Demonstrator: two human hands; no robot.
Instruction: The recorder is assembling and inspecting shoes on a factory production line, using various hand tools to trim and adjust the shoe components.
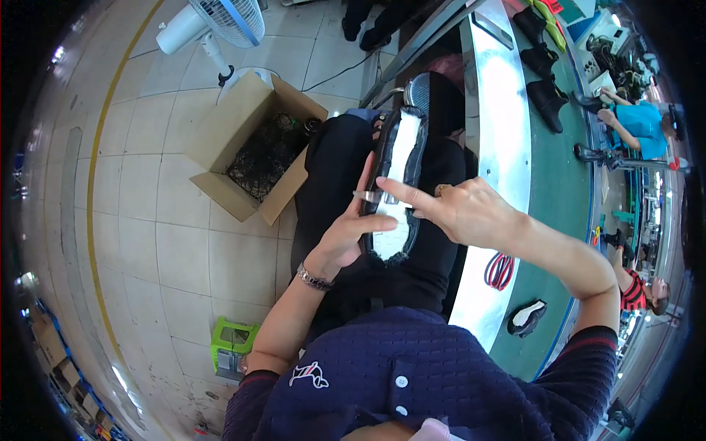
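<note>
A black shoe upper with a white insole side up lies lengthwise on my lap. My left hand grips its near end from the left, thumb across the white part, a bracelet on the wrist. My right hand comes from the right with the index finger stretched onto the white surface, beside a small clear strip at the shoe's left edge.
An open cardboard box with dark mesh pieces stands on the tiled floor at left, a white fan behind it, a green container near my left elbow. At right a green conveyor carries black boots, red-handled scissors and one sole. Other workers sit beyond.
</note>
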